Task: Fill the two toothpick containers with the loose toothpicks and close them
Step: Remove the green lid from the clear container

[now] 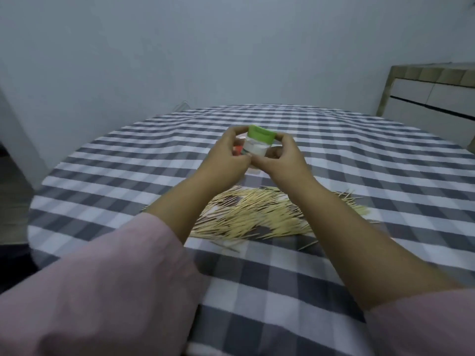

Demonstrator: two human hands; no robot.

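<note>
Head view:
Surface: round table (372,160) w/ grey-white check cloth, in front of you.
Room: plain pale wall behind; cabinet (431,96) far right.
Toothpicks (257,214): loose pile on cloth, between your forearms.
Container (257,142): green lid, clear body, held above cloth beyond pile.
Left hand (226,158): fingers curled round container's left side.
Right hand (280,155): fingers curled round its right side, thumb near lid.
Red item (238,149): behind left fingers, can't tell what.

Single head-worn view, wide-angle, facing forward and down across a checked table (359,155) toward a plain wall (231,47). Both forearms reach in from the lower edge, close to the lens. No second view to compare.
</note>
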